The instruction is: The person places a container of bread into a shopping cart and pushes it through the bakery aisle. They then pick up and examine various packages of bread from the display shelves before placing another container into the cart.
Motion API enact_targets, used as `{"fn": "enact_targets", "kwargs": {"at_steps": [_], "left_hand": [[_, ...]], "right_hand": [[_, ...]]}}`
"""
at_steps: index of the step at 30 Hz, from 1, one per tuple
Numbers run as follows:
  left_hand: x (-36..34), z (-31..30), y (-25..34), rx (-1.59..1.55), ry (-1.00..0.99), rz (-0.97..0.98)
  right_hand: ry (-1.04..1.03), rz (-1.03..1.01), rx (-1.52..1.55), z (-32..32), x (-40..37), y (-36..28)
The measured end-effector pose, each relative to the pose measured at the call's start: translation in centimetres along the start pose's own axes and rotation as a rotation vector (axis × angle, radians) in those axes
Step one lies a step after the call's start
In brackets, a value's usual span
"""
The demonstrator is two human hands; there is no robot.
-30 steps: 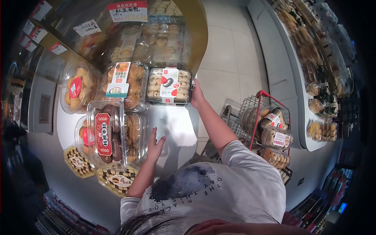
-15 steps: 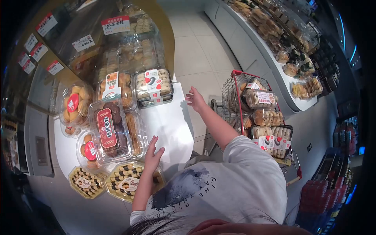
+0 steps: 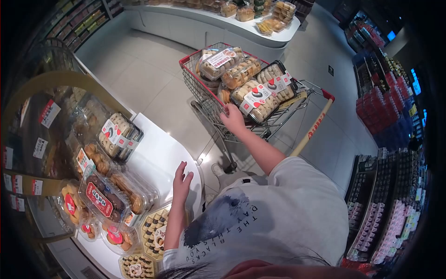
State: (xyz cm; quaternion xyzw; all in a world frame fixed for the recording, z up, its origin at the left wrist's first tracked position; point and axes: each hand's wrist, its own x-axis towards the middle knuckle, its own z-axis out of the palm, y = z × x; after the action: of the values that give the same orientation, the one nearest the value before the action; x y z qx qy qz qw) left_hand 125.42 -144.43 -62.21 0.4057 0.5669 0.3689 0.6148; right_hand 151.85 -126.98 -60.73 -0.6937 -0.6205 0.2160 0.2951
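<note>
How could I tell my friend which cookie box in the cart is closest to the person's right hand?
Find the red-rimmed wire shopping cart on the pale floor. Among the clear boxes heaped in it, pick the box of pale round cookies at the near edge, beside the right hand. Its white label shows a dark oval; a similar box lies farther back, away from the hand.

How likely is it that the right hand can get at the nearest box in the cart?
Probably yes. The right hand is at the cart rim, beside the nearest box; the cart top is open and nothing lies between them.
</note>
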Motion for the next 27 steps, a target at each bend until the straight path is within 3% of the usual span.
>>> {"fn": "enact_targets", "kwargs": {"at_steps": [3,7,11,15,17,19,22,25,27], "left_hand": [[0.7,1.3,-0.1,0.040,-0.040,-0.024],[1.0,2.6,1.1,-0.010,-0.048,-0.053],[1.8,2.7,0.7,-0.067,0.014,-0.144],[2.6,3.3,1.1,-0.147,0.116,-0.224],[3.3,3.6,1.0,-0.187,0.161,-0.261],[4.8,4.2,0.2,-0.179,0.160,-0.268],[7.4,5.4,-0.4,-0.183,0.085,-0.289],[11.6,6.8,0.4,-0.113,-0.018,-0.217],[15.6,8.1,2.4,0.007,-0.124,-0.082]], "right_hand": [[0.036,-0.073,-0.033,-0.7,-0.2,1.0],[-0.005,0.018,-0.035,-2.2,0.7,1.6],[0.104,0.001,0.035,-3.9,3.1,2.0],[0.164,0.002,-0.281,-8.6,8.7,4.0],[-0.017,0.187,-0.392,-11.9,13.7,7.6],[-0.338,0.416,-0.411,-14.8,18.1,11.3],[-0.441,0.336,-0.521,-15.9,19.6,17.0],[-0.620,0.565,-0.277,-15.5,18.6,20.3],[-0.604,0.562,-0.201,-15.9,18.2,21.2]]}}
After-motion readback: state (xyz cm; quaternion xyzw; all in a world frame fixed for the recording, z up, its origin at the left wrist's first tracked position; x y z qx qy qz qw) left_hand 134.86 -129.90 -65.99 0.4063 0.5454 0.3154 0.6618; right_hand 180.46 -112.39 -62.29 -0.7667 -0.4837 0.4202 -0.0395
